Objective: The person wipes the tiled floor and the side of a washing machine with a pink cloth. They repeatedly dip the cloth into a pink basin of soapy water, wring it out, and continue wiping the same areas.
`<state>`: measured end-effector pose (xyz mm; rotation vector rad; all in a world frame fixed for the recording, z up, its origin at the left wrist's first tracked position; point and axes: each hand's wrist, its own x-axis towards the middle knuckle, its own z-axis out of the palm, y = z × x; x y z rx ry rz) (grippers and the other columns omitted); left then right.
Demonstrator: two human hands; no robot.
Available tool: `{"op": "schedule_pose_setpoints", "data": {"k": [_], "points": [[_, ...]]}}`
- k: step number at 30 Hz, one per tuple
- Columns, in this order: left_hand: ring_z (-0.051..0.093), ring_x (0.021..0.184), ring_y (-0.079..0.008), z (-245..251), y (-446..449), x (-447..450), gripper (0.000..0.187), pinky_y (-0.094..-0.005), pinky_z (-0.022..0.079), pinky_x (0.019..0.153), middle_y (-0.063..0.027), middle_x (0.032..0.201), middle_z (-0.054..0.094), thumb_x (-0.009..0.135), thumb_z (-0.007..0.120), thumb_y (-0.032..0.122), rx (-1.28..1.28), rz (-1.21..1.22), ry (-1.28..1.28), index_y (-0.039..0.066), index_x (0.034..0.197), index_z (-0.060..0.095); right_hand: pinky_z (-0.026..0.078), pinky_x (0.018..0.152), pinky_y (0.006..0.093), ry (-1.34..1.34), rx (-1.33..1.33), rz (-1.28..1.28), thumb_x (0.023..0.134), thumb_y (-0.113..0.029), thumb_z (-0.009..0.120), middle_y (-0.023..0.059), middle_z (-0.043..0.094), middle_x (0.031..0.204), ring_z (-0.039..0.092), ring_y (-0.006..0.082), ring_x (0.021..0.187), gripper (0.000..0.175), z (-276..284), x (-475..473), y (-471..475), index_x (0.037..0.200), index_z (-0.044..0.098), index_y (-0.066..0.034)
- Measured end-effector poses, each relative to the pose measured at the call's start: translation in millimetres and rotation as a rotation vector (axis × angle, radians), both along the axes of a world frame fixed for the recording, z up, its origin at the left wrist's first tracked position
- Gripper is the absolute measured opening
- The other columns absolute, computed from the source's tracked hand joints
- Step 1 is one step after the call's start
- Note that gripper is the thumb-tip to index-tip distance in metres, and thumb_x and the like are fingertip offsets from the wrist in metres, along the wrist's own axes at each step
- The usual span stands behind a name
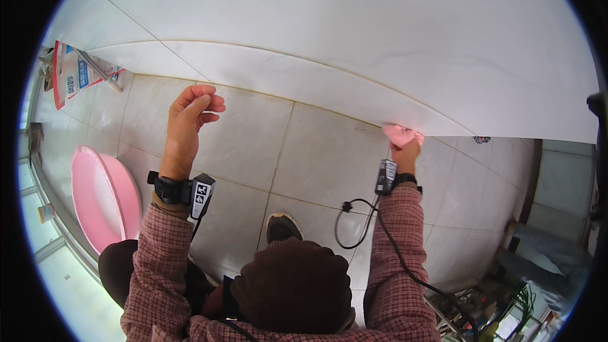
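Note:
My right hand (pixel 406 153) grips a pink cloth (pixel 402 136), pressed to the base of the white tiled wall (pixel 323 90) near its right end. Part of the fingers is hidden by the cloth. In front of the same wall, further left, my left hand (pixel 195 105) hangs over the floor tiles with loosely curled fingers and nothing in it. Each wrist carries a strapped-on device; a black cable (pixel 403 261) runs from the right one along the sleeve.
A pink plastic basin (pixel 126 190) stands to the left. Behind it, at the wall's far left end, are a printed bag (pixel 78 78) and a pole (pixel 102 71). On the right are a grey cloth-like item (pixel 546 256), green leaves (pixel 524 300) and a metal rack (pixel 446 313).

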<state>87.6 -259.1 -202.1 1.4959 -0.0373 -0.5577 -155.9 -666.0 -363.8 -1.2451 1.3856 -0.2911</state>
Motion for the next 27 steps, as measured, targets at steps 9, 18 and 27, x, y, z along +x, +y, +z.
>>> {"op": "schedule_pose_setpoints", "data": {"k": [9,18,27], "points": [[0.065,0.082,-0.0144,3.2,-11.2,-9.0,0.015,-0.0256,0.050,0.070,-0.0057,0.090,0.067,0.093,0.051,0.012,0.019,-0.077,-0.027,0.006,0.103,0.061,0.050,0.057,0.0368,-0.420,0.452,-0.117,0.089,-0.025,0.055,0.0044,0.064,0.092,0.062,0.0207,0.073,0.015,0.7,126.3,154.3,0.103,0.056,-0.0181],[0.064,0.080,-0.0147,5.5,0.1,-0.7,0.016,-0.0263,0.048,0.071,-0.0068,0.090,0.067,0.091,0.051,0.012,-0.011,0.015,-0.028,0.004,0.101,0.061,0.052,0.071,0.0306,-0.416,-1.097,0.842,0.056,0.014,0.051,0.0124,0.069,0.100,0.066,0.0269,0.091,0.048,32.4,6.6,35.5,0.097,0.069,-0.0040],[0.064,0.080,-0.0141,-7.4,1.0,-0.2,0.015,-0.0250,0.050,0.070,-0.0051,0.089,0.067,0.093,0.051,0.012,-0.049,-0.002,-0.019,0.006,0.102,0.061,0.050,0.085,0.0337,-0.759,-0.231,-0.377,0.091,-0.016,0.053,0.0037,0.056,0.113,0.057,0.0187,0.099,0.016,152.3,-55.4,-37.1,0.106,0.049,-0.0156]]}}
